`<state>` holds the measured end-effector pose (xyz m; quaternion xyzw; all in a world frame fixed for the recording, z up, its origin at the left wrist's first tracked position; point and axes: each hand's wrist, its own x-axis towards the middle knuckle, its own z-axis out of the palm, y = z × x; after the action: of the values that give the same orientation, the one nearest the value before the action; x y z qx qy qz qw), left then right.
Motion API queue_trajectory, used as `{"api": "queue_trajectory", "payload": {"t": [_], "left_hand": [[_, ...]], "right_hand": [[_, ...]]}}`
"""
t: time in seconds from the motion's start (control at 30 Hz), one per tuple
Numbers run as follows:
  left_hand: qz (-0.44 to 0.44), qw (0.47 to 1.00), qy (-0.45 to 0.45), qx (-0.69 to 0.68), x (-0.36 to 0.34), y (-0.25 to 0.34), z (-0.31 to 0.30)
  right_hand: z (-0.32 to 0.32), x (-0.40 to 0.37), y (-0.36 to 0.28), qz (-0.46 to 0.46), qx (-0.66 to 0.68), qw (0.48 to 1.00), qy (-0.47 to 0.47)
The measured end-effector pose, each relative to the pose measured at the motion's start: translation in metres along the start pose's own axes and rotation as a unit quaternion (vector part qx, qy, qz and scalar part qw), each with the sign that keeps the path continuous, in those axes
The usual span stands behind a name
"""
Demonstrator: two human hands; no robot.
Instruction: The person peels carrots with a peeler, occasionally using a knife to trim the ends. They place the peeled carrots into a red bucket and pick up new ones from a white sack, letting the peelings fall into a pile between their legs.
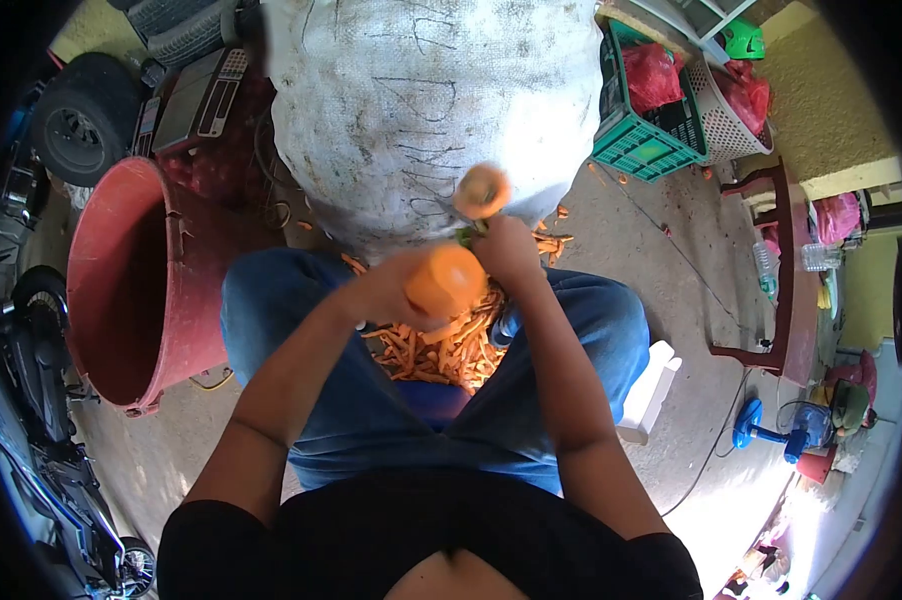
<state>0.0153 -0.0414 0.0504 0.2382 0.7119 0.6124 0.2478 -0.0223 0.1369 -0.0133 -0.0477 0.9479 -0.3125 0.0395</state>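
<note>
One motorcycle (46, 410) along the far left edge, well apart from the hands, with a black wheel (81, 150) above. Next, just beside the left knee, a wide-mouthed red tub (201, 290). Beyond, near the top, a grey device (193, 100) with a keypad. Sits with knees apart in blue jeans (261, 300). With the left hand (381, 290), reaches in over the lap — closed round a smooth orange piece (446, 278), just above a heap of orange strips (451, 355) between the legs. Straight ahead, a bulging white sack (431, 100) with dark handwriting, and more strips scattered at its foot. In front of the sack, a round orange-brown thing (483, 190) with a paler middle — too blurred to name or to tell whether held. With the right hand (508, 250), curled into a fist, grips a small green thing (471, 235) near the orange piece. Farther right, a green crate (641, 150), a white box (651, 385) near the right knee, and a white basket (731, 125). Well apart, at the right, a blue fan (751, 425) and reddish-brown wooden furniture (793, 270).
</note>
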Motion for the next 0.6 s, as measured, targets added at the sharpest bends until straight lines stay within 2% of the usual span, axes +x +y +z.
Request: {"api": "queue_trajectory", "payload": {"t": [0.03,0.07,0.13,0.2,0.27,0.33,0.37,0.4,0.47,0.53,0.6], "left_hand": [[0.064,0.996,-0.056,0.022,-0.003,0.009,0.004],[0.063,0.996,-0.064,0.021,-0.006,0.008,0.009],[0.026,0.999,0.02,-0.018,-0.003,0.002,0.017],[0.037,0.998,0.044,-0.026,-0.005,-0.005,0.005],[0.045,0.998,0.04,0.026,-0.011,0.0,-0.009],[0.033,0.993,0.093,0.062,-0.021,0.011,-0.021],[0.042,0.981,0.123,0.147,-0.03,0.014,-0.035],[0.051,0.959,0.153,0.232,-0.043,0.017,-0.053],[0.005,0.914,0.273,0.301,-0.072,0.036,-0.083],[-0.066,0.844,0.379,0.373,-0.109,0.048,-0.116],[-0.143,0.752,0.451,0.459,-0.149,0.047,-0.154]], "right_hand": [[0.007,0.002,0.009,0.04,-0.051,0.998,-0.017],[0.005,-0.002,0.004,0.048,-0.05,0.998,-0.015],[-0.002,0.0,-0.011,0.013,0.0,0.999,-0.046],[0.001,-0.002,-0.01,0.018,0.038,0.996,-0.081],[0.007,-0.008,-0.006,-0.051,-0.036,0.986,-0.155],[0.007,-0.011,-0.009,-0.047,-0.053,0.983,-0.167],[0.004,-0.012,-0.009,-0.055,-0.057,0.981,-0.177],[0.001,-0.011,-0.009,-0.064,-0.061,0.979,-0.186],[-0.005,-0.009,-0.009,-0.056,-0.073,0.977,-0.194],[-0.012,-0.01,-0.008,-0.04,-0.073,0.98,-0.179],[-0.017,-0.009,-0.005,-0.048,-0.067,0.982,-0.173]]}}
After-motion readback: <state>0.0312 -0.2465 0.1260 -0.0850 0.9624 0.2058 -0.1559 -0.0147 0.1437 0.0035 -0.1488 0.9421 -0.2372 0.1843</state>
